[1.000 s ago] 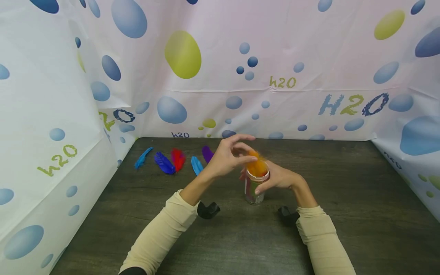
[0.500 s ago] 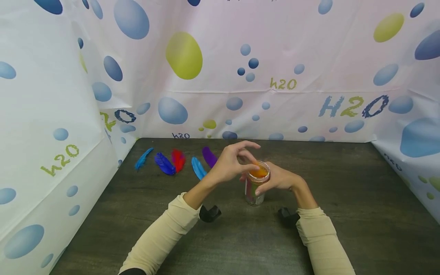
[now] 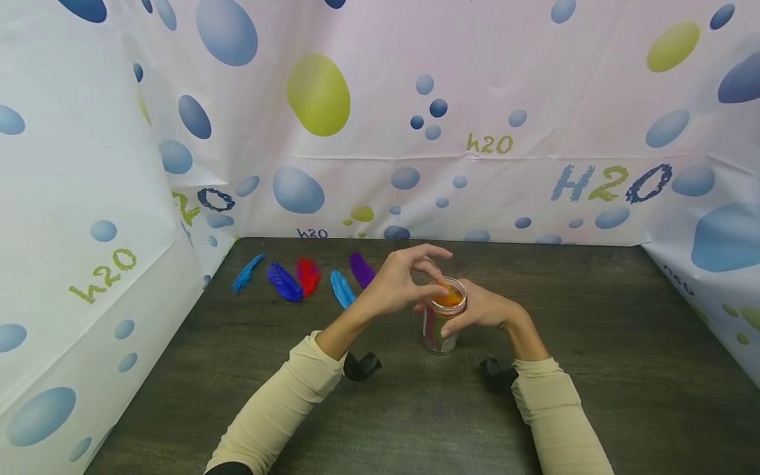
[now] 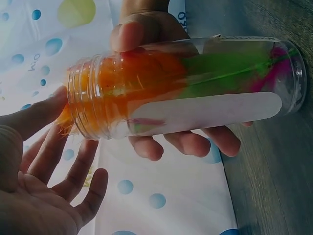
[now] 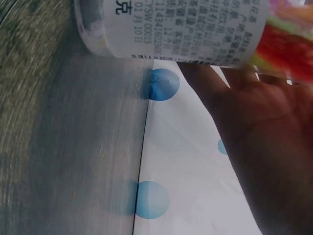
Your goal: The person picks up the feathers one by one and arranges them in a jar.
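A clear jar [image 3: 438,330] without a lid stands upright on the dark table, with colourful feathers inside. My right hand [image 3: 483,305] grips it round its upper part, thumb on the near side. My left hand [image 3: 399,280] is at the mouth and pinches the top of an orange feather [image 3: 450,298], most of which is down in the jar. In the left wrist view, the thumb [image 4: 44,110] lies against the orange tuft poking past the threaded rim. Green and magenta feathers [image 4: 225,68] show deeper inside. A printed label [image 5: 186,29] covers part of the jar in the right wrist view.
Loose feathers lie on the table [image 3: 415,422] left of the jar: a thin blue one [image 3: 247,272], a dark blue one [image 3: 284,282], a red one [image 3: 308,276], a light blue one [image 3: 342,288] and a purple one [image 3: 361,269]. A patterned sheet [image 3: 380,86] hangs behind.
My left hand has lowered toward the jar mouth, and the orange feather has gone down inside with it. The right hand and the jar have stayed in place.
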A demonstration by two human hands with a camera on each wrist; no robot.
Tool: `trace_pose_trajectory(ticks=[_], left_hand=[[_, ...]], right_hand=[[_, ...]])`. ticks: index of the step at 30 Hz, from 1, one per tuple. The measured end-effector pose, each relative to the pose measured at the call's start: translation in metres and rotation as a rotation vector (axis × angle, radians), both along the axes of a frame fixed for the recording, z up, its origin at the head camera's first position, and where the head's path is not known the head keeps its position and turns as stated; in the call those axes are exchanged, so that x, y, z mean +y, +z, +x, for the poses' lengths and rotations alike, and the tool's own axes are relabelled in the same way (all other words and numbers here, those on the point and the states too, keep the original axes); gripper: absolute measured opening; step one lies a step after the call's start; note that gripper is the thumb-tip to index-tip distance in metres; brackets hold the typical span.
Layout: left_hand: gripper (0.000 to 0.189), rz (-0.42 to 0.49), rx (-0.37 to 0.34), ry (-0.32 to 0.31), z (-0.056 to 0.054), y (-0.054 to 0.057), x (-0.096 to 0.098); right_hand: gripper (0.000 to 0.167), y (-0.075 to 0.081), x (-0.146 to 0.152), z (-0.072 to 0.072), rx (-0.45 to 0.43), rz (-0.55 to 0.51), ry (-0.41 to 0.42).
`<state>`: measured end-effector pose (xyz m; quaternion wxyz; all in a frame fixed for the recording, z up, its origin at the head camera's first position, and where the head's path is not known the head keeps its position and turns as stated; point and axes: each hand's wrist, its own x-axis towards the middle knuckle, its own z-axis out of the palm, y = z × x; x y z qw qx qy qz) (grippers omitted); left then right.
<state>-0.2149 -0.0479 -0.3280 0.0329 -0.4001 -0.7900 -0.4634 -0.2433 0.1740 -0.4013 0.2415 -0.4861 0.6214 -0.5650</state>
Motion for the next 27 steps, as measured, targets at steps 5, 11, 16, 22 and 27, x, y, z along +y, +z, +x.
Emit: trace_pose_trajectory(ticks=[5,11,16,22,27], left_hand=[[0.043,0.086,-0.026,0.003,-0.003,0.001,-0.007],[0.032,0.151,-0.041,0.084,-0.009,0.003,-0.022],[0.028,0.136,-0.023,0.198,-0.014,0.003,-0.04],[0.027,0.129,0.018,0.391,-0.029,-0.004,-0.07],[0.024,0.092,0.073,0.511,-0.041,-0.012,-0.089]], right_hand=[[0.055,-0.001,-0.002,-0.001,0.031,-0.021,0.0],[0.055,0.0,-0.002,0.001,0.033,-0.022,-0.011],[0.056,0.002,-0.002,0.002,0.039,-0.014,-0.025],[0.055,0.0,-0.001,0.0,0.055,-0.021,-0.013],[0.055,-0.001,0.0,-0.001,0.053,-0.019,-0.009]])
